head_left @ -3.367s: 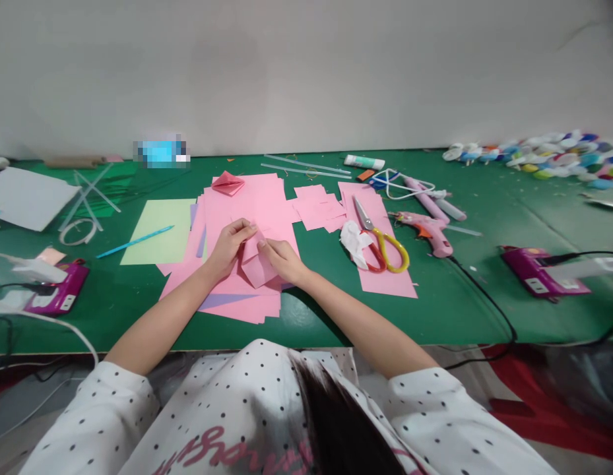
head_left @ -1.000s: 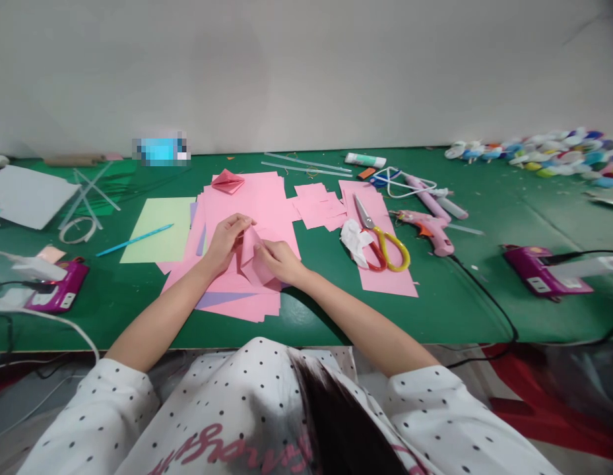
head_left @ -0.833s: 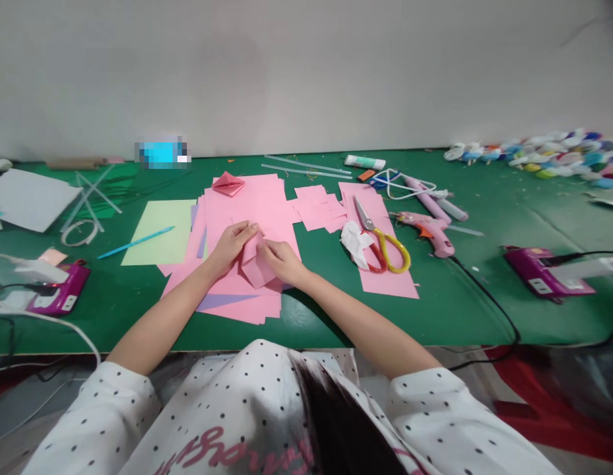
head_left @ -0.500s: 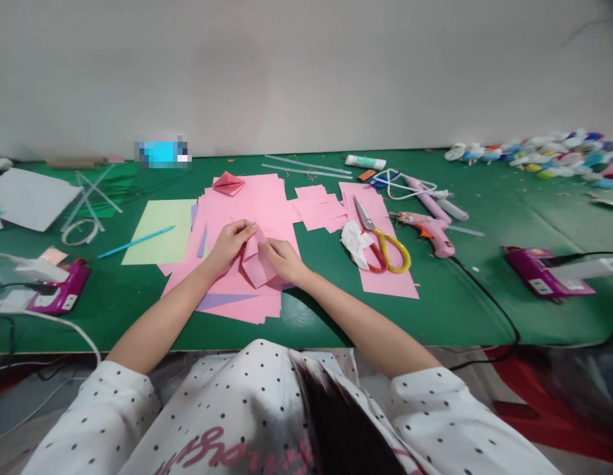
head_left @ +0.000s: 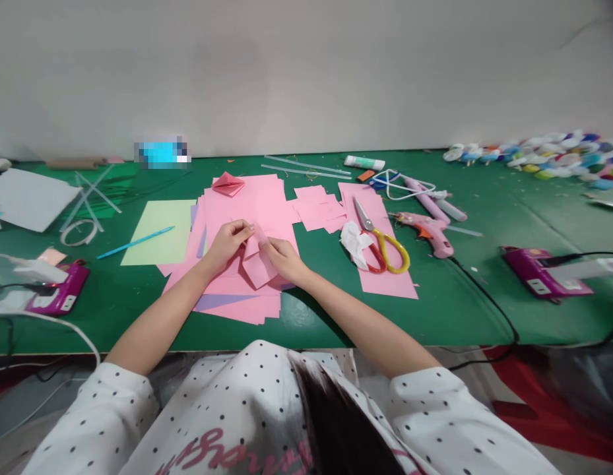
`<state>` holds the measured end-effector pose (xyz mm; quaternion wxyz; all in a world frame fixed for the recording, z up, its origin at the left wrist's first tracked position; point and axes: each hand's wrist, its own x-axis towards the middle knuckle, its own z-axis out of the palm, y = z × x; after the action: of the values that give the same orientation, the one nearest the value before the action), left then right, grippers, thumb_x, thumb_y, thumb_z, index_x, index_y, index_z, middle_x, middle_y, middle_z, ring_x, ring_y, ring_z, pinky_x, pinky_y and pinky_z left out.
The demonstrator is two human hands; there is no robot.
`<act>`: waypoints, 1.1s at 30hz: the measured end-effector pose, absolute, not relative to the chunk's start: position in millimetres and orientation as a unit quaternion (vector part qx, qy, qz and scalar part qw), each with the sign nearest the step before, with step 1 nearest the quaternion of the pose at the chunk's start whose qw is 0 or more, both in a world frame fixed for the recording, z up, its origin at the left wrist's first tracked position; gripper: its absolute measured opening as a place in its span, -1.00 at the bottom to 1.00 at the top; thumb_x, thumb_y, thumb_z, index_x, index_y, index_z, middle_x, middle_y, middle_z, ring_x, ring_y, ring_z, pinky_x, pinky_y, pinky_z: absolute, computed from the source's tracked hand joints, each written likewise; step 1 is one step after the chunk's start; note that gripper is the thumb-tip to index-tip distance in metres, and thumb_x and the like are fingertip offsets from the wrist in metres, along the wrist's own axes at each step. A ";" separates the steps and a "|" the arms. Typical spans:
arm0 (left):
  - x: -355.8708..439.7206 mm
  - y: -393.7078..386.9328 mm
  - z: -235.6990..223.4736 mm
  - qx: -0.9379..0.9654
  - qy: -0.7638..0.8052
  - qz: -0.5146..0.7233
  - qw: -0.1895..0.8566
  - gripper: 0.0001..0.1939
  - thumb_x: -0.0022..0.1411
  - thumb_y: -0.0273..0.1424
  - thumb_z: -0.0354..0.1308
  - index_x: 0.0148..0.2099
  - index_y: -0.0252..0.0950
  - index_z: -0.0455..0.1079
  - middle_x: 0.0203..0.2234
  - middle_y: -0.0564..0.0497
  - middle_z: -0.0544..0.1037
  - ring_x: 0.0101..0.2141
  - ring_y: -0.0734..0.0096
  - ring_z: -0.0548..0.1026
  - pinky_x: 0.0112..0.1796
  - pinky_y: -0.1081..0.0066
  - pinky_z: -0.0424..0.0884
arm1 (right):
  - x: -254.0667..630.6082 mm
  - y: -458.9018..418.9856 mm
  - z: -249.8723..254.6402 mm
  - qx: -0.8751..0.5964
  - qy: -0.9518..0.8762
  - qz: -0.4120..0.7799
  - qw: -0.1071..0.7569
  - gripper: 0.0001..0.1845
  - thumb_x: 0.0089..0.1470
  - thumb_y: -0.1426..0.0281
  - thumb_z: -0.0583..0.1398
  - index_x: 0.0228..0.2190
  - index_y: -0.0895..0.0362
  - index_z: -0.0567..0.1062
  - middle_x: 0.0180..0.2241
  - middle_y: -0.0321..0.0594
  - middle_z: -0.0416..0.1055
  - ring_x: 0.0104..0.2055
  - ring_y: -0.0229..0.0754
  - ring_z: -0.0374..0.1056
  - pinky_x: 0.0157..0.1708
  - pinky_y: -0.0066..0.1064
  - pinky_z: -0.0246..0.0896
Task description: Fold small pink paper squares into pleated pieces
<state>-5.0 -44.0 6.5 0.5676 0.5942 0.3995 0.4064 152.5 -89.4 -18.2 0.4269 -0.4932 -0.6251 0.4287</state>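
Note:
Between my two hands is a folded piece of pink paper (head_left: pixel 259 267), creased and partly hidden by my fingers. My left hand (head_left: pixel 227 244) pinches its upper left edge between thumb and fingers. On the other side, my right hand (head_left: pixel 284 258) grips the paper with the thumb on top. Both hands are just above a stack of pink sheets (head_left: pixel 251 194) with some purple ones among them. A small folded pink paper shape (head_left: pixel 229 184) rests at the back of the stack. Several small pink paper pieces (head_left: pixel 316 208) lie to the right of it.
Scissors (head_left: pixel 380 241) lie on a pink sheet at the right, beside a pink glue gun (head_left: pixel 429 231) with a cord. A blue pencil (head_left: pixel 135 242) crosses a pale green sheet (head_left: pixel 158 224) at the left. Purple power strips (head_left: pixel 538 274) sit toward both sides; a glue stick (head_left: pixel 364 162) lies behind.
Almost nothing differs. Both hands keep their hold on the folded pink paper, and the view has shifted very slightly.

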 end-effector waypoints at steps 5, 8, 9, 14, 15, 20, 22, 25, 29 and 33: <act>-5.7 -45.9 13.3 0.595 0.404 0.382 0.580 -0.65 0.11 -0.20 0.30 -0.51 -0.30 0.29 -0.62 0.15 0.22 -0.58 0.59 0.16 -0.51 0.47 0.11 | 153.3 -88.7 -18.9 -0.487 -0.616 0.440 0.434 -0.54 0.15 0.00 -0.01 -0.56 0.08 0.21 -0.57 -0.38 0.09 -0.50 -0.29 0.02 -0.46 -0.37 -0.06; -7.2 -45.1 14.9 0.606 0.401 0.350 0.591 -0.64 0.10 -0.19 0.32 -0.51 -0.30 0.29 -0.64 0.17 0.20 -0.61 0.61 0.10 -0.55 0.46 0.04 | 153.8 -87.2 -18.8 -0.488 -0.606 0.446 0.443 -0.53 0.14 -0.03 0.00 -0.56 0.07 0.20 -0.58 -0.39 0.06 -0.50 -0.29 0.00 -0.46 -0.37 -0.06; -7.7 -44.5 14.6 0.606 0.401 0.347 0.592 -0.63 0.10 -0.18 0.32 -0.52 -0.30 0.28 -0.65 0.17 0.19 -0.62 0.61 0.10 -0.56 0.46 0.03 | 154.0 -86.8 -18.7 -0.487 -0.603 0.448 0.445 -0.52 0.13 -0.04 0.01 -0.57 0.07 0.19 -0.58 -0.39 0.05 -0.50 -0.29 -0.01 -0.46 -0.37 -0.06; -9.1 -41.2 11.0 0.604 0.402 0.347 0.594 -0.58 0.09 -0.17 0.34 -0.54 -0.29 0.24 -0.69 0.19 0.14 -0.64 0.62 0.06 -0.57 0.45 -0.01 | 153.8 -86.4 -18.3 -0.485 -0.599 0.456 0.444 -0.50 0.13 -0.07 0.02 -0.57 0.06 0.17 -0.58 -0.40 0.03 -0.50 -0.29 -0.04 -0.46 -0.37 -0.07; -9.3 -40.8 10.4 0.605 0.402 0.347 0.594 -0.58 0.09 -0.16 0.34 -0.54 -0.29 0.23 -0.70 0.19 0.13 -0.64 0.62 0.06 -0.57 0.44 -0.02 | 153.7 -86.5 -18.4 -0.485 -0.599 0.457 0.444 -0.51 0.13 -0.06 0.03 -0.57 0.06 0.17 -0.58 -0.40 0.03 -0.50 -0.29 -0.04 -0.46 -0.37 -0.07; -10.4 -40.2 9.5 0.607 0.398 0.345 0.595 -0.56 0.09 -0.12 0.34 -0.53 -0.28 0.23 -0.68 0.19 0.12 -0.63 0.61 0.03 -0.56 0.42 -0.04 | 153.4 -87.2 -17.8 -0.483 -0.601 0.455 0.446 -0.53 0.16 -0.01 0.03 -0.57 0.06 0.15 -0.58 -0.40 0.03 -0.51 -0.29 -0.04 -0.46 -0.37 -0.08; -11.0 -40.0 9.4 0.608 0.399 0.344 0.593 -0.55 0.09 -0.11 0.34 -0.53 -0.27 0.22 -0.67 0.19 0.11 -0.62 0.60 0.02 -0.56 0.42 -0.05 | 153.7 -86.9 -16.6 -0.481 -0.601 0.454 0.449 -0.54 0.15 0.00 0.05 -0.58 0.06 0.16 -0.58 -0.40 0.01 -0.51 -0.30 -0.04 -0.47 -0.38 -0.09; -11.9 -39.6 9.4 0.617 0.398 0.334 0.592 -0.54 0.08 -0.11 0.35 -0.54 -0.28 0.20 -0.66 0.18 0.11 -0.61 0.60 0.02 -0.55 0.42 -0.06 | 154.9 -85.2 -15.1 -0.477 -0.590 0.456 0.466 -0.54 0.12 0.00 0.08 -0.58 0.06 0.15 -0.58 -0.41 -0.02 -0.51 -0.30 -0.05 -0.48 -0.38 -0.10; -12.5 -40.6 11.3 0.631 0.378 0.299 0.607 -0.51 0.07 -0.09 0.35 -0.55 -0.28 0.18 -0.64 0.17 0.11 -0.59 0.58 0.06 -0.54 0.43 -0.03 | 157.9 -81.8 -15.6 -0.459 -0.577 0.474 0.481 -0.50 0.11 -0.06 0.09 -0.58 0.06 0.17 -0.58 -0.41 0.01 -0.50 -0.29 -0.03 -0.47 -0.39 -0.08; -12.2 -42.7 14.4 0.637 0.373 0.287 0.610 -0.49 0.09 -0.08 0.34 -0.56 -0.27 0.15 -0.64 0.18 0.09 -0.59 0.58 0.04 -0.54 0.42 -0.05 | 159.7 -80.0 -19.1 -0.452 -0.583 0.471 0.484 -0.47 0.13 -0.08 0.09 -0.58 0.06 0.15 -0.57 -0.42 -0.01 -0.50 -0.30 -0.05 -0.46 -0.38 -0.08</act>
<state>-12.2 -42.7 14.4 0.6103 0.6373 0.3732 0.2867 159.7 -80.0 -19.1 0.4839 -0.4518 -0.5832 0.4707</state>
